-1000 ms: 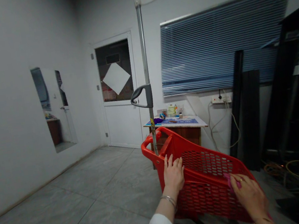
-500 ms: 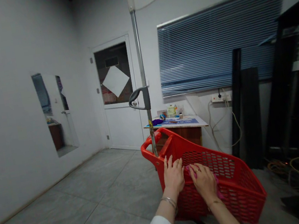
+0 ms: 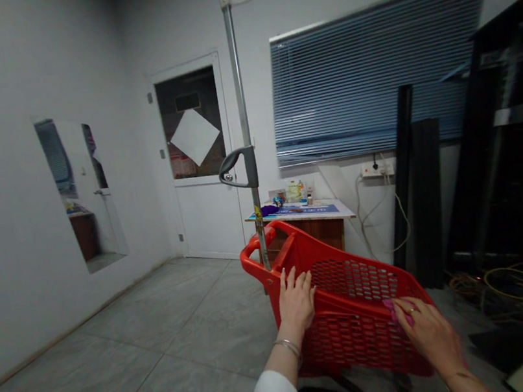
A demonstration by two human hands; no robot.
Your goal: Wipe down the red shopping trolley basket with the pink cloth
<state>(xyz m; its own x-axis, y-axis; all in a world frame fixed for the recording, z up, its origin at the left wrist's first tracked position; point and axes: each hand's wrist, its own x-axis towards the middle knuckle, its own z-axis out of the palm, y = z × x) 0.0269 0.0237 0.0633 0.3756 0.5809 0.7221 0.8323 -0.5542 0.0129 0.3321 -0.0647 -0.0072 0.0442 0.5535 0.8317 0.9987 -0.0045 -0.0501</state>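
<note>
A red plastic shopping cart (image 3: pixel 351 333) with slotted sides stands right in front of me. My left hand (image 3: pixel 297 302) lies over its near rim close to the handle end, fingers stretched out and apart. Farther right along that rim, my right hand (image 3: pixel 426 332) is closed on a pink cloth (image 3: pixel 391 311). The cloth presses against the rim and is mostly covered by the fingers. A metal pole (image 3: pixel 238 81) with a grey grip (image 3: pixel 242 167) rises at the cart's handle end.
Behind the cart stands a small table (image 3: pixel 342 209) with bottles and a purple cloth (image 3: pixel 269 210) on top. Loose cables (image 3: pixel 501 284) lie on the floor at right, beside a black rack (image 3: pixel 496 187). A white door (image 3: pixel 209 220) and a wall mirror (image 3: pixel 87 196) are at left.
My right hand has slid the pink cloth to the right along the rim, away from my left hand. The left hand stays at about the same spot on the cart.
</note>
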